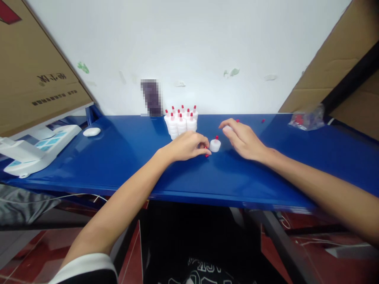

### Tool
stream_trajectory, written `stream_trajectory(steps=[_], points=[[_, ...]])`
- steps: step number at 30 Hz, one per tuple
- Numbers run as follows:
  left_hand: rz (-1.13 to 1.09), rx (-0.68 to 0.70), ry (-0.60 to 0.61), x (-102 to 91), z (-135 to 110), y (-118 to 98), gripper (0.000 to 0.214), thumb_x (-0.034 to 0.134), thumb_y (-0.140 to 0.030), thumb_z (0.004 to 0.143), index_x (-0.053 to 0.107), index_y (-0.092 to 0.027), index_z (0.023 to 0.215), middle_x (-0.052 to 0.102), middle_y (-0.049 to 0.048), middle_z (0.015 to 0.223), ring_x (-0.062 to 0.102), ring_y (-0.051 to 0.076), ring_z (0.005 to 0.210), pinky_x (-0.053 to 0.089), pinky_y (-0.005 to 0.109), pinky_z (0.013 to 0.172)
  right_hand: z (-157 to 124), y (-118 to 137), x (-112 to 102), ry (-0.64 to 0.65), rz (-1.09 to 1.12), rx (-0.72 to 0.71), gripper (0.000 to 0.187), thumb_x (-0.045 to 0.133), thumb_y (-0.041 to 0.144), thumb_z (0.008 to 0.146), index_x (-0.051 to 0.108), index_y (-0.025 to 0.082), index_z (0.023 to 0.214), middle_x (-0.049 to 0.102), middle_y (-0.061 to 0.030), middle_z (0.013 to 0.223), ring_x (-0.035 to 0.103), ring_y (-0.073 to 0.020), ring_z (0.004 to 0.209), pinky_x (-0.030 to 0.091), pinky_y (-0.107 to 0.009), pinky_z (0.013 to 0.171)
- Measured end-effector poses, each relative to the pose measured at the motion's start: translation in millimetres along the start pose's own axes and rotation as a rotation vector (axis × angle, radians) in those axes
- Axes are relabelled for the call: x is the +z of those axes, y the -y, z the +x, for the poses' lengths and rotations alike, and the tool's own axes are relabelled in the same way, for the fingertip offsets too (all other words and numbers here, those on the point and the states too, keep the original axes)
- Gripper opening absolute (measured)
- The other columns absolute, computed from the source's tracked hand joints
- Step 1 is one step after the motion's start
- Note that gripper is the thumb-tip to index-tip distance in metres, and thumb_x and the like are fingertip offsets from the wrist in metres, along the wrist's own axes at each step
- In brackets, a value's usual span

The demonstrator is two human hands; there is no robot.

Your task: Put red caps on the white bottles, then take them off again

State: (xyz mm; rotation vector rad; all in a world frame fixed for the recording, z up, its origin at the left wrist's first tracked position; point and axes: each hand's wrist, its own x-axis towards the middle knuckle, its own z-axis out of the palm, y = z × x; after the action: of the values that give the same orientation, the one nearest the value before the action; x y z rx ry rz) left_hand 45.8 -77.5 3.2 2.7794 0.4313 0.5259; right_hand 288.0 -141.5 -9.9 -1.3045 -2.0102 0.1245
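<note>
My left hand (pixel 188 146) rests on the blue table (pixel 118 165) with fingers curled, pinching a small red tip (pixel 206 154) against the surface. Just right of it stands a small white cap with a red tip (pixel 215 144), free of both hands. My right hand (pixel 242 138) lies a little further right, fingers bent around a small white cap (pixel 227 128) at its fingertips. Behind the hands, a cluster of several white bottles with red tips (pixel 180 121) stands upright near the wall.
A white weighing scale (pixel 35 152) sits at the table's left end, with a white oval lid (pixel 91 131) beside it. A clear plastic bag of red parts (pixel 306 118) lies far right. Loose red tips (pixel 263 120) dot the back. Cardboard boxes (pixel 35 71) flank both sides.
</note>
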Motion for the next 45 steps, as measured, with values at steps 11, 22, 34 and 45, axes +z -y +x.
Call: stream_trajectory(steps=[11,22,34,45], points=[[-0.039,0.019,0.077,7.7,3,-7,0.014,0.076,-0.029,0.090,0.075,-0.015,0.087,0.073,0.0026,0.079,0.063,0.012,0.066,0.045,0.025,0.065,-3,6,3,0.040,-0.087,-0.090,0.042,0.048,0.047,0.102,0.050,0.020,0.134,0.071,-0.0127,0.108,0.068,-0.0278,0.085,0.053,-0.043,0.076],[0.077,0.081,-0.038,7.8,2,-7,0.006,0.069,-0.016,0.092,0.074,-0.015,0.090,0.076,0.0043,0.085,0.068,0.014,0.073,0.049,0.026,0.069,3,10,8,0.079,-0.073,-0.005,0.049,0.063,0.042,0.091,0.047,0.021,0.132,0.067,-0.0045,0.085,0.065,-0.0224,0.070,0.048,-0.036,0.065],[0.111,0.235,-0.564,11.4,5,-6,0.013,0.057,-0.016,0.101,0.067,-0.017,0.094,0.073,0.0048,0.092,0.067,0.014,0.084,0.056,0.028,0.076,3,10,7,0.046,-0.071,-0.018,0.028,0.067,0.046,0.088,0.058,0.023,0.100,0.067,-0.0024,0.084,0.057,-0.0177,0.064,0.043,-0.033,0.063],[-0.010,0.267,-0.652,23.5,9,-19,0.011,0.061,-0.016,0.099,0.070,-0.017,0.093,0.077,0.0048,0.091,0.072,0.014,0.085,0.060,0.028,0.078,-10,13,2,-0.106,0.238,-0.164,0.046,0.059,0.040,0.087,0.042,0.027,0.129,0.057,-0.0016,0.089,0.061,-0.0225,0.078,0.053,-0.039,0.068]])
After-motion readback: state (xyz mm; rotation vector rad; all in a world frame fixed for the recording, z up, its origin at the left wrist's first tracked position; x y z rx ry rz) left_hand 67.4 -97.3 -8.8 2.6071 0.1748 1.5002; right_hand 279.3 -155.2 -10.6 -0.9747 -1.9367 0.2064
